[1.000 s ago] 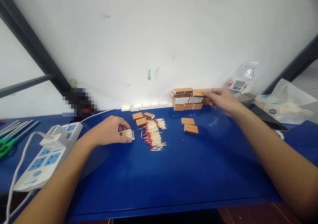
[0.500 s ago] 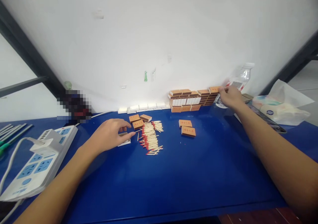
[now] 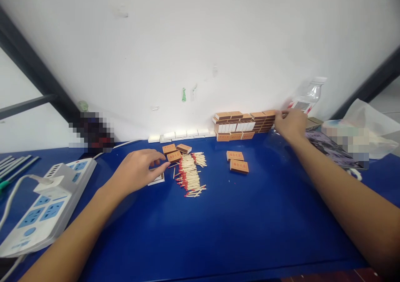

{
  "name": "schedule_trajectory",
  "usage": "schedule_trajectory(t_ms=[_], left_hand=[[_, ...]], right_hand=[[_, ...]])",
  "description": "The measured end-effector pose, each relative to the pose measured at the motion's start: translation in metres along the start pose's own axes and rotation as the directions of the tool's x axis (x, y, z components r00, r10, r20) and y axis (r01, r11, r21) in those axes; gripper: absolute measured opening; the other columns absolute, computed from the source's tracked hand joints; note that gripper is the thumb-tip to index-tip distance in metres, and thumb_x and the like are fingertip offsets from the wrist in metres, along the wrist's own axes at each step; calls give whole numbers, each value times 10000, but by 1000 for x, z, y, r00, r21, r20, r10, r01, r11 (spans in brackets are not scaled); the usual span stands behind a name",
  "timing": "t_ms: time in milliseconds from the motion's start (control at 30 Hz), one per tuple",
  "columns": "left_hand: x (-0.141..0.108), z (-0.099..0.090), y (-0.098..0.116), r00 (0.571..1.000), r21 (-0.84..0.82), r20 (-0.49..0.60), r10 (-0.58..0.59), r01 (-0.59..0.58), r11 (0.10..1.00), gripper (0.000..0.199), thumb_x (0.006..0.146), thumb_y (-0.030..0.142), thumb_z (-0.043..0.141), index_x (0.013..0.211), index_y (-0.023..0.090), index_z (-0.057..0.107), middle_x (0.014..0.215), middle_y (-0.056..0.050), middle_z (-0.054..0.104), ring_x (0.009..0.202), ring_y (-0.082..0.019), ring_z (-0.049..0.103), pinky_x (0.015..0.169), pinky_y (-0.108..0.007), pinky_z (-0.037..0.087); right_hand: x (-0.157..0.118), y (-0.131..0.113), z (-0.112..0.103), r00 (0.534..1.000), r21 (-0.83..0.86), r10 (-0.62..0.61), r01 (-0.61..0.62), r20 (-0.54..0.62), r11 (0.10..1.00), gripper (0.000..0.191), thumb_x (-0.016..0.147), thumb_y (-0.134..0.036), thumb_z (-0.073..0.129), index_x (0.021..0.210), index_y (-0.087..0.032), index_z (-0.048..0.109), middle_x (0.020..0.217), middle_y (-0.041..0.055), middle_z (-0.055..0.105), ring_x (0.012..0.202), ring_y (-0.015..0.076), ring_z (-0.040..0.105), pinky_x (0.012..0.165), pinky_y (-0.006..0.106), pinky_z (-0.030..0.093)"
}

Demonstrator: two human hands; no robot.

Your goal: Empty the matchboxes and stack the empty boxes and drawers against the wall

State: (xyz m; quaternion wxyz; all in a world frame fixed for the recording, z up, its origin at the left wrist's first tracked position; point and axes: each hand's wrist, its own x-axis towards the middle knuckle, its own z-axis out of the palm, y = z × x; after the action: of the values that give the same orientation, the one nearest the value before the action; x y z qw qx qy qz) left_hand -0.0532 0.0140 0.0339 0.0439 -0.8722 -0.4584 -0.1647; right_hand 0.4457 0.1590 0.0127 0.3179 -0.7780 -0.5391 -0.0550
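Observation:
My left hand (image 3: 142,169) is over the left of the desk, thumb and fingers apart, holding nothing. Partly hidden beneath it lies a flat white-edged piece (image 3: 158,180), perhaps a matchbox tray. Beside its fingertips are several orange matchboxes (image 3: 174,156) and a pile of red-tipped matches (image 3: 190,171). At the right end of a matchbox stack (image 3: 236,127) against the wall, my right hand (image 3: 291,124) has its fingers closed at the end of the top matchbox (image 3: 268,112). That box lies level on the stack. The fingertips are partly hidden.
Two matchboxes (image 3: 239,166) lie mid-desk. White trays (image 3: 187,133) line the wall left of the stack. A plastic bottle (image 3: 312,92) leans behind my right hand, near a plastic bag (image 3: 365,115). A white power strip (image 3: 67,207) with cables lies at left.
The top matchbox at the stack's right end has come down slightly, level with its neighbour. My right hand has shifted a little around its end. My left hand has barely moved.

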Motion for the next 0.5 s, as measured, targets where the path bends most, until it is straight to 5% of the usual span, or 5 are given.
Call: schedule_trajectory(t_ms=[233, 333, 400, 433, 500], left_hand=[[-1, 1, 0, 995, 35, -77, 62, -59, 998, 291, 1045, 420, 571, 1019, 202, 762, 864, -28, 766, 748, -180, 698, 666, -311, 483], [-1, 1, 3, 991, 39, -105, 84, -80, 996, 274, 1046, 395, 575, 1000, 203, 765, 841, -21, 764, 729, -176, 698, 649, -305, 482], [-1, 3, 5, 986, 39, -132, 104, -100, 994, 256, 1041, 379, 586, 1000, 202, 767, 820, -19, 756, 713, -176, 696, 639, -304, 486], [-1, 4, 6, 982, 37, -148, 116, -112, 993, 247, 1037, 373, 593, 1008, 200, 767, 815, -19, 751, 706, -177, 694, 637, -306, 491], [-1, 7, 9, 974, 31, -183, 135, -132, 991, 226, 1028, 361, 613, 1036, 193, 764, 815, -23, 744, 700, -178, 691, 641, -310, 506]], right_hand=[[-11, -4, -4, 998, -33, 32, -33, -47, 999, 518, 1042, -356, 394, 1295, -34, 712, 1205, 310, 726, 987, 351, 619, 847, 421, 377], [-22, -12, -19, 996, -17, -60, 59, -64, 998, 519, 1059, -424, 380, 1313, -76, 670, 1178, 271, 734, 1004, 346, 622, 885, 431, 394], [-32, -22, -32, 979, 29, -202, 201, 36, 979, 449, 1026, -492, 474, 1173, -143, 713, 1047, 194, 756, 928, 301, 638, 862, 404, 424], [-38, -28, -38, 947, 74, -290, 282, 140, 957, 402, 986, -525, 544, 1067, -178, 731, 967, 148, 755, 868, 272, 643, 825, 384, 444], [-52, -41, -46, 768, 240, -476, 411, 429, 880, 373, 920, -559, 619, 968, -208, 734, 887, 97, 739, 803, 241, 648, 767, 369, 478]])
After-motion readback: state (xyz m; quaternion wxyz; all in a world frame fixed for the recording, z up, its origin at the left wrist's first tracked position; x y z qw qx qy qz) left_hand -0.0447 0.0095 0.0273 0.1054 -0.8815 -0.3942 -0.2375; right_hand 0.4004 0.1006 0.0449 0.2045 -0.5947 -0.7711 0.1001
